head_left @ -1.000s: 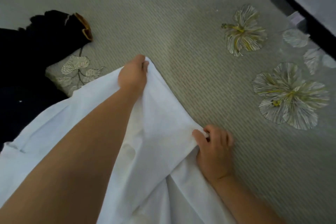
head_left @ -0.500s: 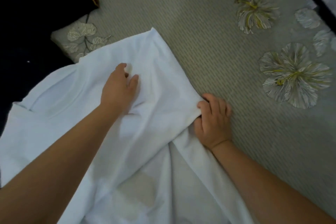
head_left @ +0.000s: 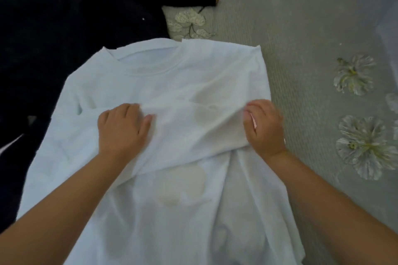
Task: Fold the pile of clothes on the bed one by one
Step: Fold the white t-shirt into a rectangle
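Both hands are working the shirt: left hand pressing flat, right hand pinching the fold (risking bunching if tugged unevenly).

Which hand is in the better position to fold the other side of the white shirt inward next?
Probably the left hand. It rests on the white shirt nearer its unfolded side, beside the dark clothes. The right hand grips the fabric at the already folded edge.
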`<action>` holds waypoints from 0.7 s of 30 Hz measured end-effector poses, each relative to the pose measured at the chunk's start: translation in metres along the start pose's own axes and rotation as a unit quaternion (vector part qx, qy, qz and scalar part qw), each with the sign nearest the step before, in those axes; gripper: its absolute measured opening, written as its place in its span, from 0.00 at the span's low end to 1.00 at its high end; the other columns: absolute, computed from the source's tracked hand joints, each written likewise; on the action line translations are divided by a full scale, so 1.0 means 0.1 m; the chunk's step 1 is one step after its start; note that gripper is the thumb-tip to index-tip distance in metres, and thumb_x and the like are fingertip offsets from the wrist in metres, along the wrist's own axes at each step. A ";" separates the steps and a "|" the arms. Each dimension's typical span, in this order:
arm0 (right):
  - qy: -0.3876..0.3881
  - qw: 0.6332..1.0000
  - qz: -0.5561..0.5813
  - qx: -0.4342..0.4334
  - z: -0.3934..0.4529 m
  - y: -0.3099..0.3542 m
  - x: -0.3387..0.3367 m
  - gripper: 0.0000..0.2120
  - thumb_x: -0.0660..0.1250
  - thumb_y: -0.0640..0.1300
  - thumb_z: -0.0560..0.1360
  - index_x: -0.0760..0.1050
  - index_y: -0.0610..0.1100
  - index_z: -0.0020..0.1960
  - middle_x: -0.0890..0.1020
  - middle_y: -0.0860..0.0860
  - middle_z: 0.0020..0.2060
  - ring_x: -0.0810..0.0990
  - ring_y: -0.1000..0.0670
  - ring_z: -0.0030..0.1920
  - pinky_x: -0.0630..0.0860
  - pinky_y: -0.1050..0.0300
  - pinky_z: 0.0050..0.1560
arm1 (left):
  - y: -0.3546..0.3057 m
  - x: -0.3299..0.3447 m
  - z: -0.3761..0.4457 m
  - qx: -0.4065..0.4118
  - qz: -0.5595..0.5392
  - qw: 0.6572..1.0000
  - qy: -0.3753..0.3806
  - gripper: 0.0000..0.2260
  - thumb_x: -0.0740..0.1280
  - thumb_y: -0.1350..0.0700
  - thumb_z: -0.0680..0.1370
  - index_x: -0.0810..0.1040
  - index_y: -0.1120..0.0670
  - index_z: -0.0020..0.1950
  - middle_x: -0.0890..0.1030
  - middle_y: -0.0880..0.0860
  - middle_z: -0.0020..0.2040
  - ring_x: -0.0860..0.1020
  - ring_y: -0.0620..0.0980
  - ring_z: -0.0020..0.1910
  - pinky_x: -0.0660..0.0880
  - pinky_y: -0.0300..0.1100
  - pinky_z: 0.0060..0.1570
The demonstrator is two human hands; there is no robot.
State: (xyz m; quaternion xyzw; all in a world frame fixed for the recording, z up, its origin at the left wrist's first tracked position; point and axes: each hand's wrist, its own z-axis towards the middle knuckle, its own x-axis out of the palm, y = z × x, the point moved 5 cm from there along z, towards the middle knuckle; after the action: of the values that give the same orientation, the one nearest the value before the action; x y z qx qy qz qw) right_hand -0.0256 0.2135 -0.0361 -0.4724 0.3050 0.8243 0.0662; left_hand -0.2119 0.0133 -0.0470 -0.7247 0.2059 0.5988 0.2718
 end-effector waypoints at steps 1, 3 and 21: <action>0.019 0.999 0.016 -0.045 0.19 0.14 0.09 0.12 0.58 0.36 0.71 0.78 0.31 0.40 0.81 0.37 0.39 0.81 0.37 0.42 0.72 0.49 0.48 | 0.16 -0.03 -0.07 -0.031 0.000 0.999 -0.010 0.31 0.47 0.41 0.72 0.74 0.62 0.60 0.76 0.62 0.59 0.72 0.61 0.59 0.59 0.55 0.62; 0.108 0.989 -0.008 -0.097 0.53 0.39 0.38 0.13 0.60 0.33 0.69 0.77 0.31 0.51 0.80 0.36 0.48 0.79 0.36 0.51 0.72 0.44 0.55 | 0.49 -0.05 -0.16 -0.095 -0.004 0.995 -0.011 0.28 0.50 0.45 0.73 0.71 0.61 0.64 0.72 0.61 0.63 0.68 0.60 0.64 0.55 0.57 0.64; 0.206 0.968 -0.142 0.027 1.30 0.47 0.99 0.15 0.56 0.38 0.78 0.72 0.38 0.62 0.75 0.40 0.57 0.70 0.42 0.60 0.60 0.48 0.62 | 1.36 -0.42 0.50 -0.178 0.122 0.976 -0.033 0.14 0.57 0.65 0.74 0.68 0.60 0.59 0.69 0.60 0.56 0.66 0.58 0.59 0.58 0.52 0.60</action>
State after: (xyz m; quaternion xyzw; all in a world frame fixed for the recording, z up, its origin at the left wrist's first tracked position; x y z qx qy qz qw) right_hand -0.1946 0.2313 -0.0483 -0.6683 0.2634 0.6832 0.1314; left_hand -0.3428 -0.0605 -0.0329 -0.7109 0.1737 0.6779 0.0701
